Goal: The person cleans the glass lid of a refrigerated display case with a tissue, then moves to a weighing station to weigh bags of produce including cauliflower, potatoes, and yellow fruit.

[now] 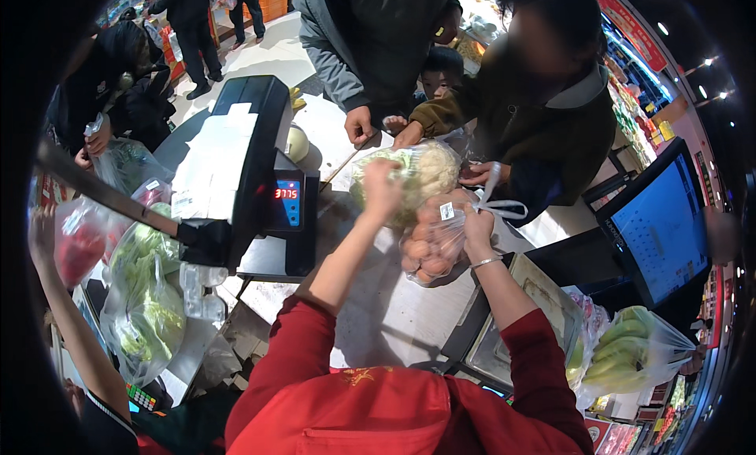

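Observation:
My right hand [479, 223] grips the gathered neck of a clear plastic bag of brown eggs [426, 242], which bears a white label and rests at the counter's middle. Blurred by motion, my left hand [381, 186] is over a clear bag of leafy green vegetable [366, 177]; whether its fingers hold the plastic is unclear. A cauliflower [437, 165] in clear plastic lies just beyond the eggs. White handles of a plastic bag [502, 208] stick out beside my right hand. Across the counter, a person's hand [409, 135] touches the cauliflower bag, and their other hand [484, 174] is near the eggs.
A scale with a lit red display [287, 193] stands left of my arms, bagged lettuce [147, 313] beyond it. At right are a weighing plate [520, 319], a monitor [655, 224] and bagged bananas [623, 351]. A pale round melon or squash [296, 143] sits behind the scale.

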The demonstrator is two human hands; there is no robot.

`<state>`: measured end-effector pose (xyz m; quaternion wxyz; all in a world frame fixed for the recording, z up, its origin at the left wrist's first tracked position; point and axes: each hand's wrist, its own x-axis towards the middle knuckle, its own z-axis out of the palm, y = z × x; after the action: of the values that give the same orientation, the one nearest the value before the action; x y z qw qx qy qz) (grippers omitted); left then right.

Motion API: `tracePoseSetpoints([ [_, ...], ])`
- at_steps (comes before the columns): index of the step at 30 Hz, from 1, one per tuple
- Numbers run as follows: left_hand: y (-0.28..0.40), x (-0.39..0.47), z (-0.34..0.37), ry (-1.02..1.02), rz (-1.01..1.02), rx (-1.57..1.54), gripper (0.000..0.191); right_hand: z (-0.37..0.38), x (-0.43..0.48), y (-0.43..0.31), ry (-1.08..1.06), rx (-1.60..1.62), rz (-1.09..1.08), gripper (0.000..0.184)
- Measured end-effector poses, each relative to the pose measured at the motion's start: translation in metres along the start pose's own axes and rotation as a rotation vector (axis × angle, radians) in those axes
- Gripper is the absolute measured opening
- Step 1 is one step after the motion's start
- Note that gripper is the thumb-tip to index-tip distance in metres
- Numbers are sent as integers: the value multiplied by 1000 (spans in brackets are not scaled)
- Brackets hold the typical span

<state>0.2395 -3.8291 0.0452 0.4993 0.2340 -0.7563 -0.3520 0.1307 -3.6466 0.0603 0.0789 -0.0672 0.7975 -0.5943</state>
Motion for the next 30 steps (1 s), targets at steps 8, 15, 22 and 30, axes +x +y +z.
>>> tracePoseSetpoints([
  [8, -68, -18, -27, 25, -511, 255, 48, -3, 19, 28, -4, -16, 71, 20],
  [15, -34, -72, -8, -53, -465, -11, 37, 6, 16, 40, -82, 302, 221, 24],
  [22, -19, -114, -3, -98, -378, -106, 40, 38, 26, 29, -102, 410, 241, 12],
  [30, -32, -55, -11, -98, -844, -366, 42, 59, 17, 7, -175, 758, 296, 11],
])
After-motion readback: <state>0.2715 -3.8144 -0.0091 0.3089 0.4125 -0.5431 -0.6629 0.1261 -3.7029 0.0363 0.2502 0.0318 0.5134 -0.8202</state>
